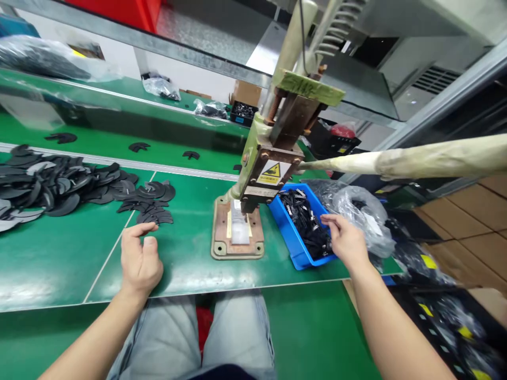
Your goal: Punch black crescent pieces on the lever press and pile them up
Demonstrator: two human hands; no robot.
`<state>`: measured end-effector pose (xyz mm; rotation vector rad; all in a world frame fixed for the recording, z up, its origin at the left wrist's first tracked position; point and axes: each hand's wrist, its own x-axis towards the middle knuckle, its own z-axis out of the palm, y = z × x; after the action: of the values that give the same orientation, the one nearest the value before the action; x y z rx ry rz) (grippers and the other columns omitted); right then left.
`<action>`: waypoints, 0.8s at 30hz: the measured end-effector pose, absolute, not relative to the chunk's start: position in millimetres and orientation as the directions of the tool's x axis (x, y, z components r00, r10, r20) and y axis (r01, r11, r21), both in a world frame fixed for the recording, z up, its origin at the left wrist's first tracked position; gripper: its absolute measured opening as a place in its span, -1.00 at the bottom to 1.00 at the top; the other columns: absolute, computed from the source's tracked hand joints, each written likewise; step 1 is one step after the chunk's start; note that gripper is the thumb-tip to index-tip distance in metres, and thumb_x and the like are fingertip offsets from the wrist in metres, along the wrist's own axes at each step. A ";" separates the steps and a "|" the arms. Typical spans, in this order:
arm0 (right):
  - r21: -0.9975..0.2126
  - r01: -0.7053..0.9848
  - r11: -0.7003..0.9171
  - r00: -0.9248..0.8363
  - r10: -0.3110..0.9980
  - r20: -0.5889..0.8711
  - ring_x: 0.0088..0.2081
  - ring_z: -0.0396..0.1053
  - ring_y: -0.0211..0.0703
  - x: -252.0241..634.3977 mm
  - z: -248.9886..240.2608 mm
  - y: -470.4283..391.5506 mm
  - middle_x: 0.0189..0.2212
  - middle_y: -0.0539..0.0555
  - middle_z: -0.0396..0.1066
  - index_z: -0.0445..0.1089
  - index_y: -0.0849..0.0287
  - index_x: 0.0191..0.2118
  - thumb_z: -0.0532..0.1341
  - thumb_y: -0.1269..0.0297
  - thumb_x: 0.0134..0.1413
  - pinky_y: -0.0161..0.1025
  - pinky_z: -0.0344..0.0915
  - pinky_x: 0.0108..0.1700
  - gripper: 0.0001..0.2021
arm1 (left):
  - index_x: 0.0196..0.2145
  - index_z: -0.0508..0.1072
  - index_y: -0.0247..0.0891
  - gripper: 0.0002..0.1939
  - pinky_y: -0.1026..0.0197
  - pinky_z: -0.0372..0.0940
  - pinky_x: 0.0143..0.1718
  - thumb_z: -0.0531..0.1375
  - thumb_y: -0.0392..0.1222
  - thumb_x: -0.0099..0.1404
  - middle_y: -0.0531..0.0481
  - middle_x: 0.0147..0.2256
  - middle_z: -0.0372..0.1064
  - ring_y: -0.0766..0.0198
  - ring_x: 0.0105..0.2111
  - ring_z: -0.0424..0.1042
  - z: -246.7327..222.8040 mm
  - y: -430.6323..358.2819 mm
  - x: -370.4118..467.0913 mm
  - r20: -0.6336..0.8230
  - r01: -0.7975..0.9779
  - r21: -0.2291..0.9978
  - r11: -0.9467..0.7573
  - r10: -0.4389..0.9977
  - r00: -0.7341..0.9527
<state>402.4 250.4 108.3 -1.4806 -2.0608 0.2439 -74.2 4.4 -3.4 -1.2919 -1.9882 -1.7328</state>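
My left hand (140, 261) rests low over the green bench, its fingers curled in and the thumb raised. Nothing shows between thumb and forefinger. Just beyond it lie fanned-out flat black curved pieces (154, 214). At the right, my right hand (345, 238) is over the near right rim of a blue bin (291, 235), fingertips drawn together; whatever they may pinch is too small to make out. Small black parts (303, 216) with shiny bits fill that bin. Between my hands stands a hand press (273, 153), with a pale block (240, 232) on its base plate (222, 248).
The press's long lever (396, 161) reaches out right, above my right hand. A large heap of black curved pieces (59, 182) covers the left bench. Clear plastic bags (362, 208) lie beyond the bin. Several black pieces (139, 146) sit on the green strip behind.
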 end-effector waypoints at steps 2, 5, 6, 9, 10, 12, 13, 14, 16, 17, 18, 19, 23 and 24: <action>-0.591 0.703 0.397 -0.140 0.891 0.432 0.01 0.67 0.06 395.9 113.0 242.3 -0.03 0.20 0.68 0.53 0.10 0.01 0.14 0.11 0.37 0.17 0.54 0.22 -0.70 | 0.06 0.43 -0.24 -0.69 -0.17 0.30 0.17 0.10 -0.01 0.54 -0.22 -0.06 0.43 -0.06 0.02 0.43 -0.5 3.4 -74.1 0.664 0.738 0.672 -0.060 0.490 -0.565; -0.749 0.469 0.467 -0.028 0.856 0.516 -0.04 0.69 0.03 373.3 120.3 217.7 -0.05 0.23 0.67 0.50 0.14 0.00 0.22 0.12 0.35 0.18 0.56 0.21 -0.74 | 0.04 0.43 -0.24 -0.72 -0.17 0.30 0.17 0.18 -0.05 0.48 -0.21 -0.08 0.43 -0.07 0.00 0.43 4.6 2.7 -70.5 0.677 0.774 0.631 -0.050 0.524 -0.518; -0.775 0.392 0.496 -0.005 0.843 0.537 -0.04 0.69 0.02 362.6 122.1 205.9 -0.05 0.22 0.67 0.50 0.14 0.00 0.24 0.13 0.34 0.18 0.56 0.22 -0.75 | 0.04 0.42 -0.24 -0.71 -0.16 0.31 0.16 0.21 -0.05 0.46 -0.20 -0.09 0.43 -0.07 -0.01 0.44 6.2 2.5 -67.9 0.678 0.783 0.619 -0.053 0.539 -0.500; -0.814 0.230 0.534 -0.008 0.837 0.547 -0.04 0.69 -0.01 327.9 122.1 165.0 -0.02 0.18 0.67 0.52 0.11 0.02 0.27 0.17 0.36 0.14 0.58 0.21 -0.78 | 0.01 0.42 -0.23 -0.71 -0.12 0.35 0.09 0.26 -0.04 0.43 -0.18 -0.11 0.44 -0.04 -0.06 0.46 9.2 0.9 -56.3 0.660 0.792 0.606 -0.072 0.602 -0.450; -0.825 0.192 0.531 -0.023 0.843 0.537 -0.04 0.70 -0.02 317.7 119.5 151.7 -0.02 0.17 0.67 0.53 0.10 0.02 0.27 0.17 0.37 0.11 0.60 0.19 -0.78 | 0.00 0.43 -0.23 -0.71 -0.11 0.36 0.08 0.27 -0.04 0.43 -0.17 -0.12 0.45 -0.03 -0.07 0.47 9.4 -0.1 -51.9 0.645 0.788 0.611 -0.077 0.627 -0.438; -0.848 0.140 0.511 -0.057 0.859 0.508 -0.05 0.70 -0.03 302.3 109.4 128.8 -0.03 0.16 0.67 0.54 0.09 0.04 0.28 0.17 0.38 0.06 0.64 0.14 -0.78 | -0.01 0.42 -0.22 -0.73 -0.09 0.36 0.06 0.26 -0.04 0.44 -0.15 -0.12 0.46 -0.01 -0.08 0.48 8.2 -2.2 -43.6 0.605 0.771 0.631 -0.082 0.675 -0.423; -0.858 0.127 0.498 -0.074 0.867 0.492 -0.06 0.71 -0.03 297.4 101.9 119.6 -0.03 0.16 0.68 0.54 0.08 0.04 0.28 0.18 0.38 0.04 0.65 0.12 -0.78 | -0.01 0.42 -0.22 -0.73 -0.08 0.37 0.06 0.26 -0.04 0.44 -0.15 -0.12 0.46 0.00 -0.08 0.49 7.2 -3.4 -40.2 0.584 0.760 0.644 -0.082 0.695 -0.420; -0.867 0.123 0.483 -0.089 0.875 0.475 -0.06 0.71 -0.03 294.3 92.9 111.7 -0.02 0.17 0.68 0.54 0.08 0.05 0.27 0.18 0.39 0.03 0.66 0.10 -0.78 | 0.00 0.42 -0.21 -0.73 -0.08 0.37 0.05 0.26 -0.03 0.45 -0.15 -0.11 0.46 0.01 -0.07 0.49 6.1 -4.5 -37.4 0.565 0.749 0.658 -0.082 0.711 -0.419; -0.878 0.134 0.460 -0.109 0.887 0.448 -0.06 0.71 -0.03 291.8 72.2 99.0 0.01 0.17 0.67 0.55 0.07 0.07 0.26 0.21 0.41 0.02 0.67 0.10 -0.78 | 0.01 0.42 -0.21 -0.72 -0.06 0.38 0.05 0.27 -0.02 0.45 -0.14 -0.10 0.46 0.02 -0.07 0.49 4.3 -6.5 -33.7 0.533 0.722 0.688 -0.072 0.726 -0.435; -0.879 0.146 0.454 -0.119 0.890 0.440 -0.04 0.71 -0.02 291.6 61.3 93.5 0.02 0.17 0.67 0.55 0.06 0.08 0.25 0.23 0.41 0.03 0.66 0.12 -0.78 | 0.01 0.42 -0.21 -0.72 -0.05 0.38 0.05 0.27 -0.02 0.45 -0.13 -0.10 0.46 0.03 -0.06 0.49 3.9 -7.4 -32.7 0.517 0.707 0.705 -0.063 0.728 -0.451; -0.875 0.162 0.455 -0.130 0.889 0.438 -0.01 0.70 -0.02 291.7 50.8 88.2 0.02 0.16 0.67 0.55 0.04 0.09 0.24 0.27 0.42 0.05 0.64 0.17 -0.77 | 0.01 0.42 -0.20 -0.72 -0.05 0.38 0.05 0.27 -0.03 0.45 -0.13 -0.09 0.46 0.04 -0.06 0.49 3.9 -8.2 -32.0 0.501 0.691 0.721 -0.049 0.726 -0.471; -0.868 0.179 0.464 -0.147 0.885 0.442 0.04 0.69 -0.02 291.5 41.0 83.0 0.02 0.14 0.67 0.54 0.03 0.11 0.23 0.31 0.42 0.07 0.61 0.23 -0.76 | 0.02 0.42 -0.20 -0.73 -0.04 0.38 0.05 0.27 -0.03 0.46 -0.12 -0.09 0.45 0.05 -0.06 0.49 4.1 -8.9 -31.7 0.486 0.677 0.736 -0.034 0.723 -0.492; -0.802 0.204 0.562 -0.271 0.819 0.506 0.13 0.64 -0.06 286.0 16.3 64.1 -0.02 0.07 0.69 0.50 -0.02 0.17 0.19 0.50 0.38 0.13 0.49 0.39 -0.62 | 0.00 0.42 -0.17 -0.78 -0.01 0.39 0.02 0.27 -0.09 0.46 -0.08 -0.11 0.45 0.08 -0.08 0.50 4.9 -11.0 -32.4 0.473 0.651 0.759 -0.025 0.708 -0.524; -0.785 0.192 0.589 -0.304 0.796 0.523 0.12 0.65 -0.06 283.3 13.9 60.7 -0.01 0.07 0.69 0.49 -0.02 0.19 0.18 0.55 0.36 0.15 0.48 0.39 -0.58 | -0.01 0.42 -0.16 -0.79 -0.01 0.39 0.01 0.28 -0.11 0.46 -0.07 -0.11 0.45 0.08 -0.08 0.50 4.6 -11.6 -33.0 0.481 0.651 0.758 -0.038 0.707 -0.518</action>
<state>283.3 60.7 13.9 -0.8057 -1.8134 0.7523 -33.0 -11.6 4.6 -1.5663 -2.2143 -1.6875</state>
